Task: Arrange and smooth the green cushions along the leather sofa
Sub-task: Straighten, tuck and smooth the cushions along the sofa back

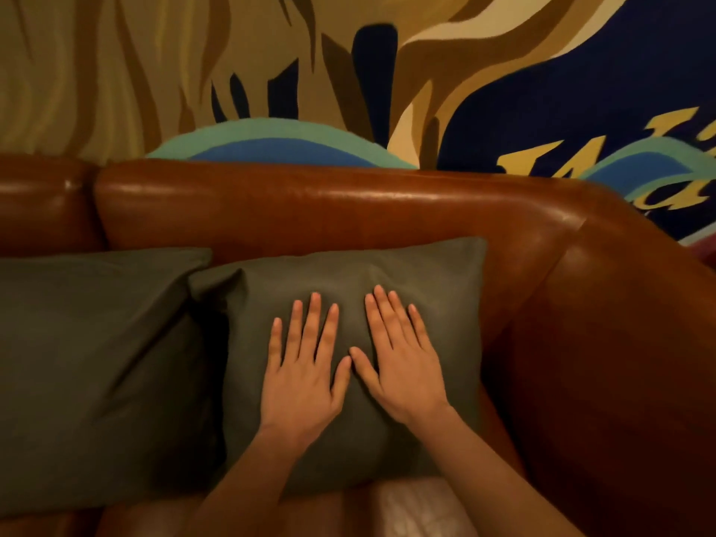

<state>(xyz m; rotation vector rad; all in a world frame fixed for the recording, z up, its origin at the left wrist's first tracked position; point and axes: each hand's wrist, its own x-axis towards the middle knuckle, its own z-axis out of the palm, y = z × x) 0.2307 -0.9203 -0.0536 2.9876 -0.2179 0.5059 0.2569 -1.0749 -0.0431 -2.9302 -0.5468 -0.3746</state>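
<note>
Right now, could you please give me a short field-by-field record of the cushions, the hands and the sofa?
right cushion: green, leaning on the sofa back, next to the armrest
left cushion: green, beside it; their upper corners meet
left hand: flat on the right cushion, fingers straight and spread
right hand: flat on the same cushion, thumb tip touching the left thumb
sofa: glossy brown leather; armrest on the right
wall: painted mural in tan, navy and teal
</note>
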